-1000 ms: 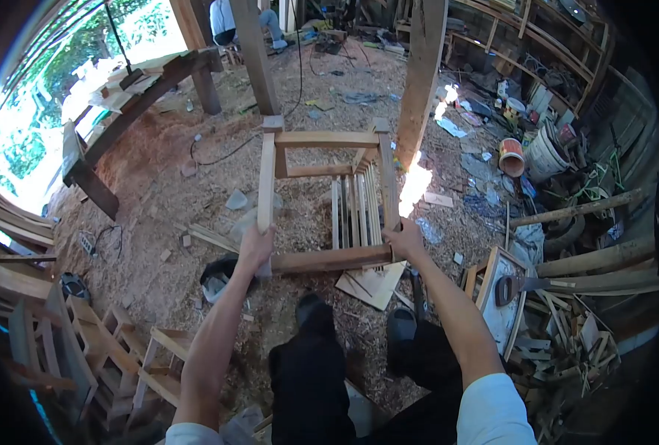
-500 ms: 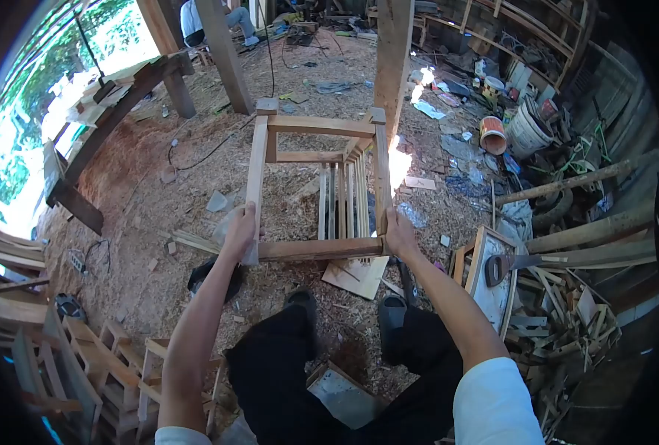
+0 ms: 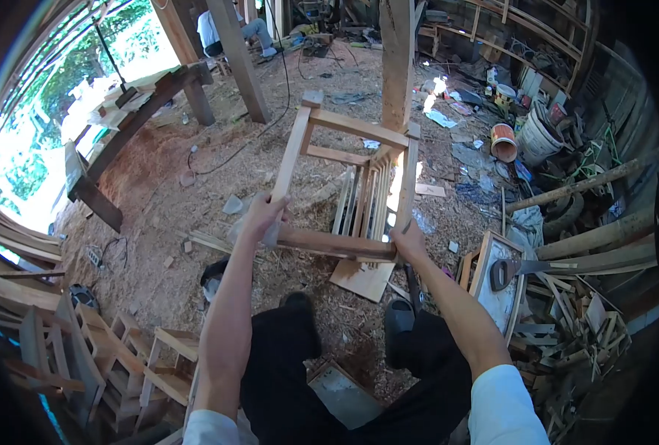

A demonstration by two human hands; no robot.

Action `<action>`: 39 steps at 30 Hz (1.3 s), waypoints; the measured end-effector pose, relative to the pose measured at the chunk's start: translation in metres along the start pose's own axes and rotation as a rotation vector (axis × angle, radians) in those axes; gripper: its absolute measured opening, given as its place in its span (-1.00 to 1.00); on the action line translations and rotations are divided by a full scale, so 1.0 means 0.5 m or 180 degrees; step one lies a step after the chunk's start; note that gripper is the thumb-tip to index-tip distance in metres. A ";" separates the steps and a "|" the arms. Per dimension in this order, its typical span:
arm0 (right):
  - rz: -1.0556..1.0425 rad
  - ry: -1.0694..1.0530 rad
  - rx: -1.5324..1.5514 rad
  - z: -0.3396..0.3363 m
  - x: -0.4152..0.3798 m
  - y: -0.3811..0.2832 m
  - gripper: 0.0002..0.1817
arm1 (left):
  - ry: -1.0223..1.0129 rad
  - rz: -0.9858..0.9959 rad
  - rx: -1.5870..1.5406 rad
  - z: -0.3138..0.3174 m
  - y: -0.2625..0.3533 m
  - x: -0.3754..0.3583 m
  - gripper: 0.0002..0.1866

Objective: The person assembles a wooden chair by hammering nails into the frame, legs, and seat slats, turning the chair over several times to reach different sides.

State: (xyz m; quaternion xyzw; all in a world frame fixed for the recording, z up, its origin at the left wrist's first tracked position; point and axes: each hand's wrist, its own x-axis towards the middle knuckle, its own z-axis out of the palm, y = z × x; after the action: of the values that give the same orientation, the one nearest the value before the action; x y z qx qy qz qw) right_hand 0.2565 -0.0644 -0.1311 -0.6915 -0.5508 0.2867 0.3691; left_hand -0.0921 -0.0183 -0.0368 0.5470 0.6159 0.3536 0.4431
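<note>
I hold an unfinished wooden chair frame (image 3: 359, 127) up in front of me over the sawdust floor, its slatted back (image 3: 366, 200) hanging between the rails. My left hand (image 3: 261, 215) grips the left leg of the frame near its lower end. My right hand (image 3: 409, 241) grips the right corner where the near crossbar (image 3: 329, 243) meets the other leg. The frame is tilted, its left side higher than its right. My black trousers and dark shoes (image 3: 400, 317) show below it.
Two wooden posts (image 3: 397, 59) stand just beyond the frame. A workbench (image 3: 133, 111) runs along the left. More chair frames (image 3: 122, 356) are stacked at lower left. Scrap wood and a saw (image 3: 526, 268) lie at right, buckets (image 3: 541, 137) further back. A person sits at the far top.
The chair frame has been raised on its left side and rotated clockwise, so it now sits skewed. Both hands keep their grip; the left hand has moved up and right.
</note>
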 end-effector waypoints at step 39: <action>0.1287 -0.0486 0.2182 0.041 0.120 -0.078 -0.44 | 0.0803 -0.0734 -0.0067 0.231 -0.200 0.150 -0.20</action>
State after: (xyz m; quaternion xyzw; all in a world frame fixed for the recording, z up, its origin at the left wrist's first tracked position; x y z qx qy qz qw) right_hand 0.2325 0.0029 -0.1096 -0.5995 -0.3020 0.5711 0.4725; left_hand -0.0208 0.0349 -0.1819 0.4194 0.7216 0.3727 0.4057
